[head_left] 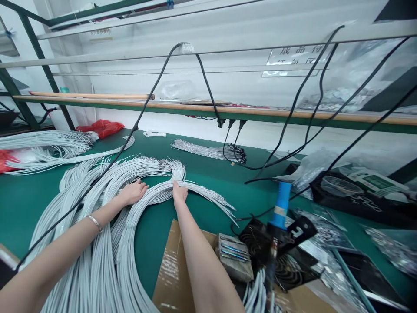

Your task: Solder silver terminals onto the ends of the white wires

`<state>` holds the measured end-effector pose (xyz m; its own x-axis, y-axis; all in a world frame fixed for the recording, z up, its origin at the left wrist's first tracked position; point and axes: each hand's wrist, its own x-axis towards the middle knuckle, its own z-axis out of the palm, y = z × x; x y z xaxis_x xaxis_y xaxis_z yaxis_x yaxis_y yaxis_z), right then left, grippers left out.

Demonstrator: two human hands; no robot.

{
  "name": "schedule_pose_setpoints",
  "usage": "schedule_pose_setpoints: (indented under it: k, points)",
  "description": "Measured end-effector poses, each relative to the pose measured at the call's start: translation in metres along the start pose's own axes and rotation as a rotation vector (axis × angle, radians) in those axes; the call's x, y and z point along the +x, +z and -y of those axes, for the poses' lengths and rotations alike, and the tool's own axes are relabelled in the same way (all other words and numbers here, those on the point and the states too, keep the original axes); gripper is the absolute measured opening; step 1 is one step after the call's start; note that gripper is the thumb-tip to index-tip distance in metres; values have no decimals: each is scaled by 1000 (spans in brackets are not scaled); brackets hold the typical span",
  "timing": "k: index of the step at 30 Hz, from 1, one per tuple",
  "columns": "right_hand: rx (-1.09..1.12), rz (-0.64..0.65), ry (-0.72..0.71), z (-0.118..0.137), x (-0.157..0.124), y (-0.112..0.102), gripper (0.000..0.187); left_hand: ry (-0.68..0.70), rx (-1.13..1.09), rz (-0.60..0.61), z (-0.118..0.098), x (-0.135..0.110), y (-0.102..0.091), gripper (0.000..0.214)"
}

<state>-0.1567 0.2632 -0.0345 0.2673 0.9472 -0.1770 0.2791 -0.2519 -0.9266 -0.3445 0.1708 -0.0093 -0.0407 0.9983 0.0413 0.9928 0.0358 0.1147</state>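
Long bundles of thin white cables (104,243) lie curved across the green work surface in front of me. My right hand (180,194) grips one bundle of white cables (159,190), thumb on top, and its loose ends (215,198) fan out to the right. My left hand (134,192) is on the same heap, to the left of the right hand. Its fingers are curled together against the cables, with the fingertips partly hidden. Dark tips (164,166) of other bundles show just beyond both hands.
A blue-handled soldering iron (280,204) stands in a holder at the right, by a grey block (233,256) and a cardboard box (172,274). A black cord (133,128) hangs across the cables from the shelf (182,106). More cables (208,150) lie behind. Red plastic (102,128) sits back left.
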Motion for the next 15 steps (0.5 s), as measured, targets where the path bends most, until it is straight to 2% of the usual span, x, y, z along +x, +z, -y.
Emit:
schedule_pose_setpoints:
  k: [4,9,15]
  points:
    - [-141,38,4,-1,-9,-8,38,-48,60,-78,-4,-2,-2,36]
    - [-271,41,-82,4,-36,-8,38,-86,140,-205,-9,-15,-7,37]
    - [-438,25,-297,-3,-80,-10,41,-86,126,-192,-4,-19,-7,35]
